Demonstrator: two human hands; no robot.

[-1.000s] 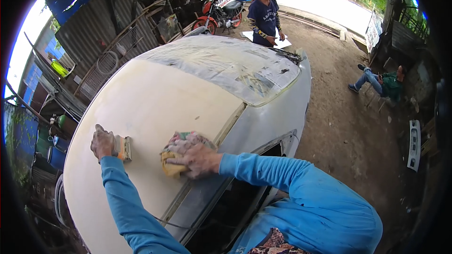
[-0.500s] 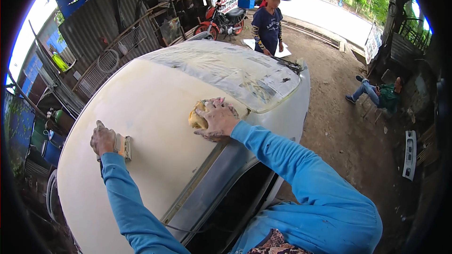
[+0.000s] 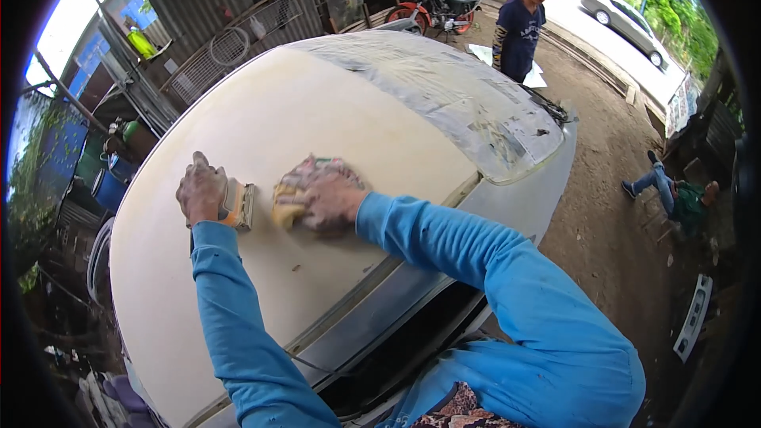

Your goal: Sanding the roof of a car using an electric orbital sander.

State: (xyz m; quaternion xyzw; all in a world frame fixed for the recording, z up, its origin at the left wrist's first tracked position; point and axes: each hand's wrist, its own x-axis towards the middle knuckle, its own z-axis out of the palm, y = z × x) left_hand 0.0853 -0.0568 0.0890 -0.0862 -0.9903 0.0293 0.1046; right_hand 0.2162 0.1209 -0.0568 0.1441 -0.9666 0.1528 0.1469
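Both my hands rest on the pale cream car roof (image 3: 246, 103), which has a dull, primed look. My left hand (image 3: 202, 190) grips a hand sanding block (image 3: 236, 204) with an orange body and a metal clamp end, lying flat on the roof. To its right, my right hand (image 3: 329, 198) presses a bunched rag (image 3: 292, 204), yellowish with some coloured patches, against the surface. This hand and the rag are smeared by motion. A small dark mark (image 3: 296, 268) shows on the roof below the rag.
Plastic-and-paper masking (image 3: 444, 103) covers the windshield. A person in a red head covering (image 3: 521, 32) stands beyond the car; another person (image 3: 682, 194) sits at the right. A motorcycle (image 3: 444, 12) stands behind, a bumper piece (image 3: 694, 319) lies on the dirt, and metal sheets (image 3: 194, 20) line the left.
My right hand has slid the rag leftward over the roof, closer to the sanding block. The whole view has shifted, and a car on the road appears farther right.
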